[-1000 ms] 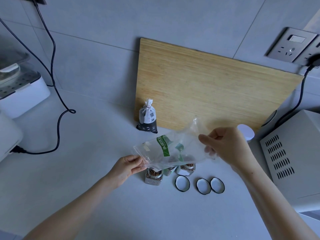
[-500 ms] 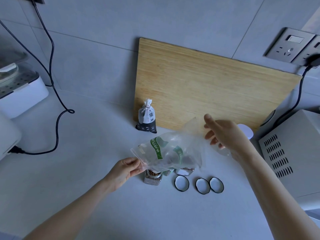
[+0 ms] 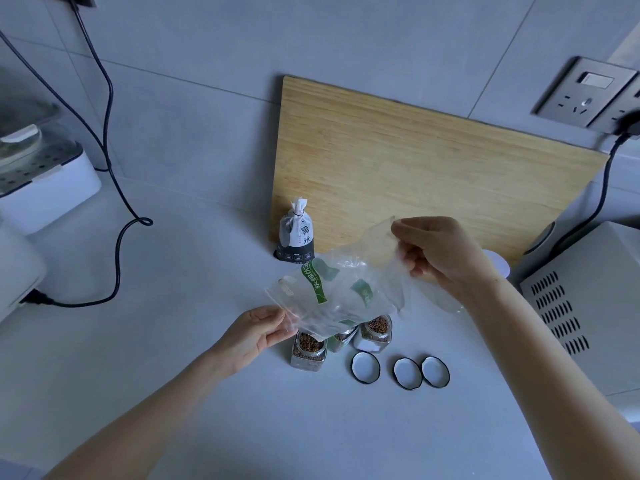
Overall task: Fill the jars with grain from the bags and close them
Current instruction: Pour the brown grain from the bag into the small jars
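Note:
A clear plastic bag point(image 3: 341, 292) with green labels hangs above three square glass jars. My left hand point(image 3: 258, 332) pinches its near left corner. My right hand point(image 3: 438, 254) pinches its far right corner, held higher. The bag looks nearly empty. The left jar point(image 3: 308, 351) and the right jar point(image 3: 375, 332) stand open with brown grain inside. Between them, the middle jar point(image 3: 341, 337) is mostly hidden by the bag. Three loose lids point(image 3: 365, 367) point(image 3: 408, 373) point(image 3: 435, 371) lie on the counter to the right of the jars. A small tied bag of black rice point(image 3: 297, 237) stands behind.
A bamboo board point(image 3: 415, 174) leans on the tiled wall. A grey appliance point(image 3: 588, 306) stands at right, a white cap point(image 3: 498, 265) beside it. White appliances point(image 3: 41, 181) and a black cord point(image 3: 117, 237) sit at left. Wall sockets point(image 3: 585, 95) are at upper right.
My right hand let go of the bag, lifted open, and now pinches the bag's far corner again. The bag sagged lower over the jars. My left hand kept its grip.

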Demonstrator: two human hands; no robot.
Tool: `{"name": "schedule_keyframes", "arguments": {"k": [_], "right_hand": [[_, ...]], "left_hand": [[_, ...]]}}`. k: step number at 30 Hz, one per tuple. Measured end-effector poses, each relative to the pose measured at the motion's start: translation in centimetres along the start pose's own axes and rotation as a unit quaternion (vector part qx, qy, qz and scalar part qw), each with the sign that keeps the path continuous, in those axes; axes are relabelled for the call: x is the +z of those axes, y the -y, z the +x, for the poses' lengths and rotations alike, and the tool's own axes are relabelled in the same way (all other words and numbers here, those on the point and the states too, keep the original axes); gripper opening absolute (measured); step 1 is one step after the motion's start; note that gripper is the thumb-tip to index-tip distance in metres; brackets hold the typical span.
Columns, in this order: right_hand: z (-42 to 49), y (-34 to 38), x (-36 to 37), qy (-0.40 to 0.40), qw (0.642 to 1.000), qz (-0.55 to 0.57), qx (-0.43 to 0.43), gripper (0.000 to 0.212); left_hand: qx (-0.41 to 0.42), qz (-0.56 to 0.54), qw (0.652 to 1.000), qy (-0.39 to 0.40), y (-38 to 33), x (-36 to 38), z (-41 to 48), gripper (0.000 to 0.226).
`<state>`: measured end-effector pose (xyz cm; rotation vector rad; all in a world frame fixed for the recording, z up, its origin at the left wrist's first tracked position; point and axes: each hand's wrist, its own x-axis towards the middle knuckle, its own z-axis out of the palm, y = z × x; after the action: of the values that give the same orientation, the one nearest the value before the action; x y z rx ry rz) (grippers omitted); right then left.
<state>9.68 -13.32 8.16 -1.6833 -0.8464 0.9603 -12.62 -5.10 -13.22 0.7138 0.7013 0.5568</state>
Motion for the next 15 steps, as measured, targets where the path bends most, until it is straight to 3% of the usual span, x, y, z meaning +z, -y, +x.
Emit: {"name": "schedule_keyframes", "arguments": {"k": [4,9,15], "right_hand": [[-0.2,-0.5,0.7,-0.015,1.000,-0.004,-0.008,0.011],[-0.5,-0.6,1.5,-0.020,1.000,0.000,-0.015,0.014],[-0.5,-0.6,1.8,-0.019,1.000,-0.007,-0.009,0.031]], "left_hand": [[-0.018,0.010,1.000,-0.002,0.0,-0.6,-0.2,0.017],[-0.031,0.030,0.999,0.011,0.1,-0.6,-0.5,0.020],[-0.052,0.062,0.997,0.019,-0.2,-0.8,-0.6,0.051]]}}
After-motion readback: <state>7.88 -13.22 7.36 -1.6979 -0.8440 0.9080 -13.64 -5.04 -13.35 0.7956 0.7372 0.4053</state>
